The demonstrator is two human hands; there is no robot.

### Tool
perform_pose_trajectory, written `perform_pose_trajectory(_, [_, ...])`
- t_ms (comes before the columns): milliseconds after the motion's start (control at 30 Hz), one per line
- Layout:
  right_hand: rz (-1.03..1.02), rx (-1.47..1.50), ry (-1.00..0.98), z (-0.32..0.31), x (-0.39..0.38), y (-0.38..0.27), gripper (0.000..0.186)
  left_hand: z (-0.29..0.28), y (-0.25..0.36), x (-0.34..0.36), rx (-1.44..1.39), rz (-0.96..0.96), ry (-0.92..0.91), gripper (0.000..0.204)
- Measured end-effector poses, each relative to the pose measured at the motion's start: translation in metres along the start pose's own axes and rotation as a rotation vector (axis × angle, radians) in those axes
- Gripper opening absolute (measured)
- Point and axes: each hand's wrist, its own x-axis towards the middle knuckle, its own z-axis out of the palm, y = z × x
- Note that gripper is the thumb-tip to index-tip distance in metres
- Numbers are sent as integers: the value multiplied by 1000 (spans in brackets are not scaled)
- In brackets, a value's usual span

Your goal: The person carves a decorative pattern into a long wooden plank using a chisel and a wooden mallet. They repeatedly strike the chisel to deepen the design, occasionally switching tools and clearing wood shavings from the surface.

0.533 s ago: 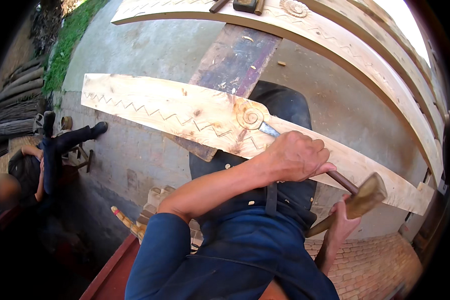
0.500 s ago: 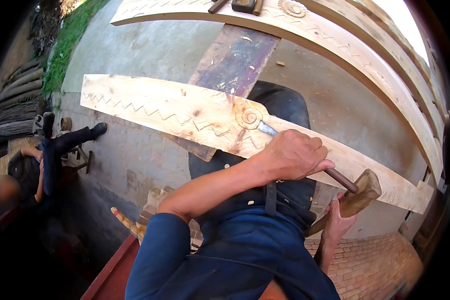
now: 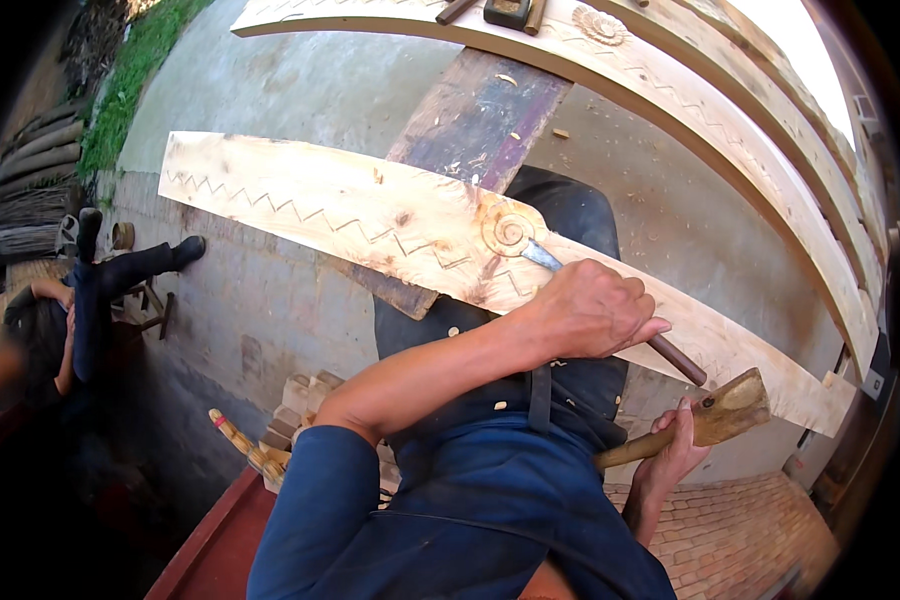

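Bright daylight, glare upper right; wooden board (image 3: 430, 222) washed pale; lower left dark; fisheye-bent edges, black corners

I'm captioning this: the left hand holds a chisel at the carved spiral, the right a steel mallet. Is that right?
Not steel: the head view shows a wooden mallet in the right hand. The left hand does hold the chisel at the carved spiral.

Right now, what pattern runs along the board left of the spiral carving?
A zigzag line on the pale board, best in the head view.
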Motion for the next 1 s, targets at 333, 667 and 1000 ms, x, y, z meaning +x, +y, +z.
perform_pose_trajectory(333, [43,-288,-137,-6,0,5,27,2,-1,-2,23,-35,-49,46])
perform_pose_trajectory(667, [-84,-246,-123,-9,11,8,20,1,-1,-1,43,-47,-37,45])
perform_pose_trajectory(1000, [-145,-176,-150,-5,23,4,19,-7,1,4,52,110,361,47])
